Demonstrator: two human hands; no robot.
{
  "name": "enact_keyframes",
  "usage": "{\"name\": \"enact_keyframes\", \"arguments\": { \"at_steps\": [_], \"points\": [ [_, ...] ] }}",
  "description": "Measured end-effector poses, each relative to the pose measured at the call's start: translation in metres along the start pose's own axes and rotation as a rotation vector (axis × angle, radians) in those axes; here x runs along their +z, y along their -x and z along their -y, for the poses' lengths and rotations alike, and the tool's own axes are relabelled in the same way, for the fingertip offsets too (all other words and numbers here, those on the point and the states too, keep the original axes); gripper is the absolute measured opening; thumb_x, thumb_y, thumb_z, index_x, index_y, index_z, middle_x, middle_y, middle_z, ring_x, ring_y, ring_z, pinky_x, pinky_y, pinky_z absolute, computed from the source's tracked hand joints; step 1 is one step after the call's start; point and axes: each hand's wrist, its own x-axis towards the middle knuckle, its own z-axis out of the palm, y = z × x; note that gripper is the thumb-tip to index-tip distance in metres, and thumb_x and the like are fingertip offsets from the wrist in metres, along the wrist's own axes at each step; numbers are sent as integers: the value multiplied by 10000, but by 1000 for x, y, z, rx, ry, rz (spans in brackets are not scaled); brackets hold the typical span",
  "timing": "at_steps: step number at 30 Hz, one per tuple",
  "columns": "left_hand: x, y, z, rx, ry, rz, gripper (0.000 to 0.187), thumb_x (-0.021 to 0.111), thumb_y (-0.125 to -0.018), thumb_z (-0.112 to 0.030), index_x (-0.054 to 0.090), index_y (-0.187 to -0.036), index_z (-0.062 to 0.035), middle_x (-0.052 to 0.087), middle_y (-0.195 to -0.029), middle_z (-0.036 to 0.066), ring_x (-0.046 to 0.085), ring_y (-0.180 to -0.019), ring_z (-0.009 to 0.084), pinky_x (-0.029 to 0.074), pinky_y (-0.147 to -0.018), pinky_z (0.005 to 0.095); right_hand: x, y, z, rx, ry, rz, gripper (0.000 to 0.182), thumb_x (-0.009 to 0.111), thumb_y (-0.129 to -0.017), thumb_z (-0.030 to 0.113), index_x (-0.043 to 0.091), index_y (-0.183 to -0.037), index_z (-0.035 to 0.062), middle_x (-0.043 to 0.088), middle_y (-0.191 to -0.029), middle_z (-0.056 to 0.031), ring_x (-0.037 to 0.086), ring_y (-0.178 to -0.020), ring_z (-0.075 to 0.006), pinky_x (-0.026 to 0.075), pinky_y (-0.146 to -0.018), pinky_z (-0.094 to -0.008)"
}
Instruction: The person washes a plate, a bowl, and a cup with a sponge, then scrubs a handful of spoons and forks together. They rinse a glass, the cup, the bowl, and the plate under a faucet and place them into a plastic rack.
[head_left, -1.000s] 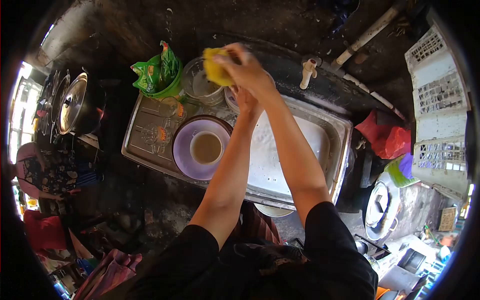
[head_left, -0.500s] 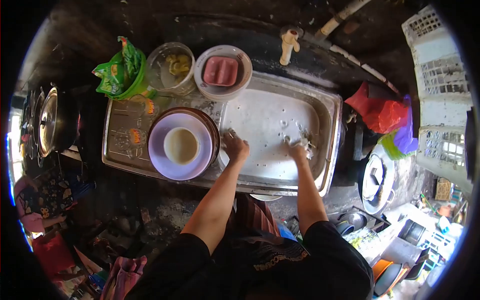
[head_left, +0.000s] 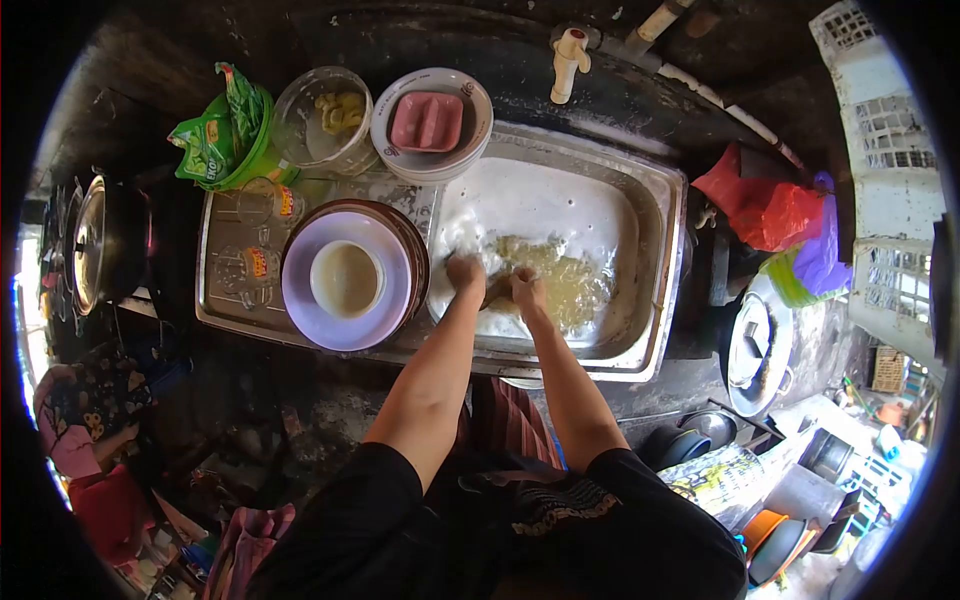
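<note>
Both my hands are down in the foamy water of a steel sink (head_left: 661,262). My left hand (head_left: 465,272) and my right hand (head_left: 527,288) sit close together near the sink's front edge, fingers curled, with something small and dark between them. What they grip is hidden by foam. A yellowish patch of water (head_left: 565,280) shows just right of the hands. A stack of plates topped by a purple plate (head_left: 300,300) with a cup of milky liquid (head_left: 345,280) stands on the drainboard left of my left hand.
Behind the sink stand a white bowl with a pink soap dish (head_left: 430,120), a clear tub (head_left: 325,115) and a green packet (head_left: 220,140). Two glasses (head_left: 255,235) lie on the drainboard. A tap (head_left: 567,62) is behind, a red bag (head_left: 765,210) and lidded pot (head_left: 750,350) right.
My right hand came down from the tubs, no longer holding the yellow sponge. Both hands entered the sink and have drawn together at its front, and the foam has parted over yellowish water.
</note>
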Motion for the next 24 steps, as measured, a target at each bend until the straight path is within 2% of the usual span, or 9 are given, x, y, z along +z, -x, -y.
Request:
{"name": "enact_keyframes", "arguments": {
  "at_steps": [3,4,7,9,13,15,18,22,24],
  "points": [
    [22,-12,4,211,-57,276,206,625,-622,-95,610,-785,30,621,-747,159,589,-670,263,459,-621,361,-9,-14,1,-107,362,-29,182,574,-763,183,566,-812,8,608,-714,-141,577,-645,-281,448,-615,-375],
    [44,-24,21,12,150,213,196,636,-604,-110,599,-748,18,600,-709,131,552,-639,232,450,-616,349,-10,-15,5,-106,364,-31,182,574,-763,183,566,-812,8,608,-714,-141,577,-645,-281,448,-615,-375],
    [63,-21,1,-57,193,38,230,647,-607,-155,590,-740,24,581,-711,137,534,-656,229,442,-632,347,-17,-25,28,-172,348,-128,255,590,-727,205,539,-874,3,594,-812,-167,569,-775,-325,447,-693,-402],
    [38,-9,-43,25,78,198,325,662,-620,-210,591,-805,48,595,-777,185,552,-710,272,442,-679,363,-25,-37,42,-436,452,-458,324,570,-712,188,528,-988,23,540,-936,-168,540,-843,-337,440,-729,-359],
    [50,-13,-54,182,-90,208,414,678,-631,-267,594,-873,58,606,-866,219,571,-796,321,436,-727,388,-25,-61,61,-638,717,-537,403,606,-667,185,505,-1042,77,506,-989,-198,462,-1017,-346,406,-829,-403],
    [59,-15,-47,261,-182,267,432,684,-630,-283,597,-884,56,609,-888,222,574,-815,333,434,-738,396,-19,-82,45,-449,548,-284,445,602,-663,155,495,-1094,131,515,-974,-187,487,-960,-375,420,-813,-433],
    [55,-8,-49,620,-343,-69,394,632,-655,-315,601,-842,30,615,-792,206,584,-732,372,455,-688,442,-23,-104,20,-426,275,-42,410,550,-726,106,473,-1128,107,542,-948,-149,545,-877,-293,461,-740,-389],
    [18,-7,-70,454,-231,438,237,635,-669,-163,608,-847,-8,615,-842,138,578,-812,236,441,-732,327,-36,-56,55,-227,-344,510,416,528,-763,109,441,-1168,73,550,-905,-59,515,-849,-117,433,-698,-250],
    [4,1,-75,375,-148,550,185,593,-676,-63,578,-854,-13,603,-851,82,563,-847,165,429,-749,275,-35,-50,57,-284,-342,538,414,521,-762,119,448,-1165,63,553,-892,-50,516,-842,-119,430,-704,-247]
  ]
}}
